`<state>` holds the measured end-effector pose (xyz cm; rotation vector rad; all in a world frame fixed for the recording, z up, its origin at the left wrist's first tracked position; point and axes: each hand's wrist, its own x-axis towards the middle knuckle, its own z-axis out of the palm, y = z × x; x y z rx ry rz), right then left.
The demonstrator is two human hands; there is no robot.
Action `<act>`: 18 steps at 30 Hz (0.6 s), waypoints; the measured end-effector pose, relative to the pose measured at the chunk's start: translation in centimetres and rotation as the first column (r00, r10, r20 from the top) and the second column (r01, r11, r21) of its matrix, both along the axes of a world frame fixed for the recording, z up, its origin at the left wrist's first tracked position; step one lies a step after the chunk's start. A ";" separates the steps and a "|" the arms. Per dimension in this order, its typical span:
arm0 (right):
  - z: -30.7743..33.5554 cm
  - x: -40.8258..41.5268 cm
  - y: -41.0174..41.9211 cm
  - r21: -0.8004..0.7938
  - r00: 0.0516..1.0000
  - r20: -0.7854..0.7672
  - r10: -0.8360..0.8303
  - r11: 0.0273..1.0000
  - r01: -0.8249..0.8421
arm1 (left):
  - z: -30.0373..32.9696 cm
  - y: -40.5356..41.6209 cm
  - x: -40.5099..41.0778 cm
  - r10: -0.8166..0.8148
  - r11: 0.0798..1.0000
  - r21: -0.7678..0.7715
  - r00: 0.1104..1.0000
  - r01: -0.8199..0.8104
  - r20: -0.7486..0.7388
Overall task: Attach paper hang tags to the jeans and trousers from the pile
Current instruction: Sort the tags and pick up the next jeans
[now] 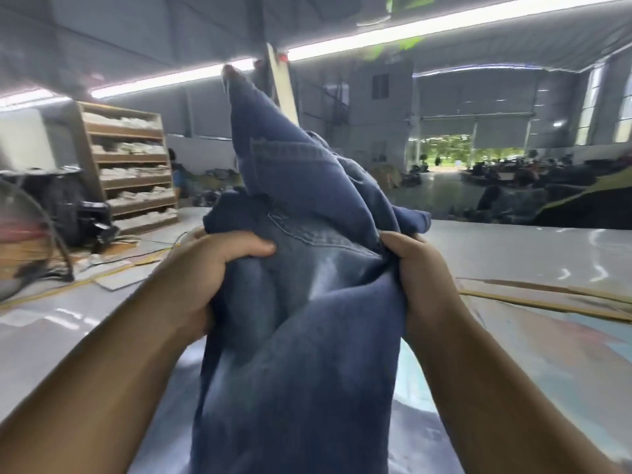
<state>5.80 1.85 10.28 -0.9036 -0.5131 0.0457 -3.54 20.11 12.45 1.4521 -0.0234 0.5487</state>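
A pair of dark blue denim jeans [307, 302] is held up in front of the camera, bunched between the two hands, above a glossy pale grey table [513, 254]. The left hand [201, 278] is closed around a fold of the denim at the left edge, with the thumb laid across the front of the cloth and the fingers hidden behind it. The right hand [420, 278] is clenched on the right edge of the same garment, its fingers curled into the fabric. Between the hands a stitched seam and a faded, lighter patch of denim are seen. The upper part of the jeans is thrown upward into a tall peak that reaches toward the ceiling, while the lower part hangs down between the forearms and out of the bottom of the view. The picture is blurred, so finer details of the garment cannot be told.

Long thin yellowish strips [547, 302] are laid on the table at the right. A tall wooden shelf unit [130, 165], stacked with pale folded goods, is seen at the left on the far side of the hall, and a dark machine [78, 210] is placed just beside it. Long white strip lights [410, 32] are mounted across the ceiling. Seated people [513, 186] are gathered far off at the right, near a wide open doorway [468, 152] with greenery showing through it
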 end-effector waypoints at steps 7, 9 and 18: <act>1.8 6.2 11.4 -0.072 0.994 -0.051 0.097 0.992 -0.100 | 3.1 9.8 4.1 0.450 0.847 0.285 0.891 -0.449 0.067; 0.2 8.6 14.3 -0.498 0.990 -0.069 -0.127 0.864 0.076 | 0.6 12.4 7.3 0.694 0.582 0.539 0.717 -0.609 0.061; -11.6 9.7 22.0 -0.832 0.856 0.475 -0.205 0.214 0.513 | -15.6 17.3 14.4 0.808 0.413 0.742 0.588 -0.529 -0.031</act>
